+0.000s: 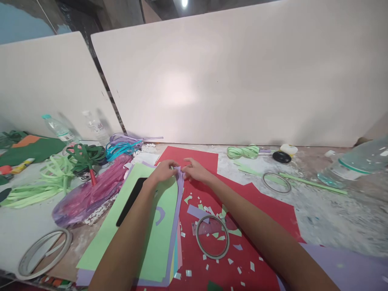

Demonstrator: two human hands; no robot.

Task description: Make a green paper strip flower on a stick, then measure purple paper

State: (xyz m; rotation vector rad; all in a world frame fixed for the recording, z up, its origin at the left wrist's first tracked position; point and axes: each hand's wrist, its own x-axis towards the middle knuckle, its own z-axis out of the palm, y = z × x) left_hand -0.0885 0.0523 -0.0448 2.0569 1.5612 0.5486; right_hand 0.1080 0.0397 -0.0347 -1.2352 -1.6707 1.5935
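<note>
Between both hands is a small piece of purple paper (179, 174), at the top right corner of a paper stack. My left hand (163, 173) has its fingers closed on the left of this piece. On its right side, my right hand (196, 171) pinches it with thumb and fingers; the exact fingertip contact is partly hidden. Light green sheets (156, 250) top the stack, with purple, yellow, blue and pink edges beneath. A black phone (131, 202) and a curved purple cutout (160, 216) lie on the green sheet, beside my left forearm.
Red sheets (251, 202) carry scattered paper scraps and a tape roll (212, 237). Another large roll (45, 252) lies front left. Ribbon bundles (121, 149) and a pink plastic bag (93, 194) sit left. Right stand a bottle (348, 165) and a thin ring (276, 182). White boards rise behind.
</note>
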